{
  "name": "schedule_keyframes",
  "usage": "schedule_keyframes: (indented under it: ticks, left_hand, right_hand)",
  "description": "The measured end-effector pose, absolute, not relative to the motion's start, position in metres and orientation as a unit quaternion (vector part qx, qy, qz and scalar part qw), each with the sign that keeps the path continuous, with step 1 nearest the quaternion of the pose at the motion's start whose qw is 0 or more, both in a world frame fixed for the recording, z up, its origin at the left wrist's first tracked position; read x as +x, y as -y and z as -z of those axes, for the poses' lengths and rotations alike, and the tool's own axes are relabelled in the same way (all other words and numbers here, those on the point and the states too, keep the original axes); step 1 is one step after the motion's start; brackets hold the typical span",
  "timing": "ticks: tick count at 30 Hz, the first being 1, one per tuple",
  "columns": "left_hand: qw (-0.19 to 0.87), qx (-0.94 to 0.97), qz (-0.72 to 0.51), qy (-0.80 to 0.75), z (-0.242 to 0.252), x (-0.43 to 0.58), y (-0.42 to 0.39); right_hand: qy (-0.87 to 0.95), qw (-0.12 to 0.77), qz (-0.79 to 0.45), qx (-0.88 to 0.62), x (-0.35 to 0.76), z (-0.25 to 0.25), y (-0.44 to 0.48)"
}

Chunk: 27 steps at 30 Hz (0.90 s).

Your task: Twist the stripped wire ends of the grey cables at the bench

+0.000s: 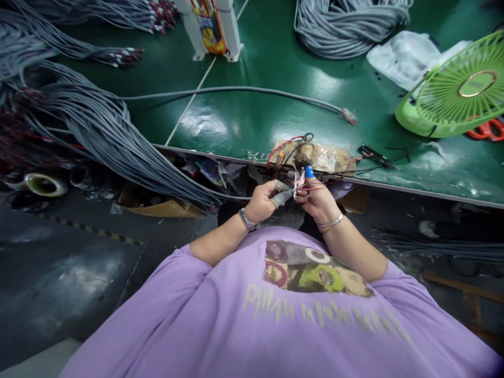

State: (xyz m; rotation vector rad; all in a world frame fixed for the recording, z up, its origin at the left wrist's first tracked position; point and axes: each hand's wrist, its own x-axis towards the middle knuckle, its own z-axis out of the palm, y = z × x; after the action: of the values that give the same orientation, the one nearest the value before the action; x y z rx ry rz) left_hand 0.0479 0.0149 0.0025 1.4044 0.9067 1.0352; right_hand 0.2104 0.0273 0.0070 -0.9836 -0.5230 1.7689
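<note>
My left hand [269,200], with grey coverings on its fingertips, is closed on the end of a grey cable [236,197], close to the table edge. Touching the same spot, my right hand [316,199] wears a blue cover on one finger and pinches thin red and white wires [301,185] fanned out from the cable end. Just beyond the hands, a worn wooden block [334,159] with a metal piece and red and black leads lies on the green table [255,118].
Bundled grey cables [90,115] hang over the table's left edge. One loose cable [252,89] crosses the table. A white stand [233,31], a cable coil [350,31], a plastic bag [405,56], a green fan [460,84] and red-handled scissors [488,130] lie farther back.
</note>
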Motion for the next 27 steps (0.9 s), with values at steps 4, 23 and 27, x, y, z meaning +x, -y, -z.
schedule_keyframes:
  ticks: [4,23,27]
  left_hand:
    - [0.556,0.607,-0.419,-0.384,-0.003,0.049,-0.013]
    - [0.550,0.650,-0.382,-0.360,-0.002,0.035,0.001]
    - [0.544,0.656,-0.378,-0.362,-0.004,0.022,0.015]
  right_hand:
    - [0.208,0.517,-0.717,-0.419,0.206,-0.010,-0.026]
    - [0.184,0.480,-0.791,-0.331,0.214,0.010,-0.022]
    - [0.155,0.488,-0.785,-0.348,0.217,0.012,-0.019]
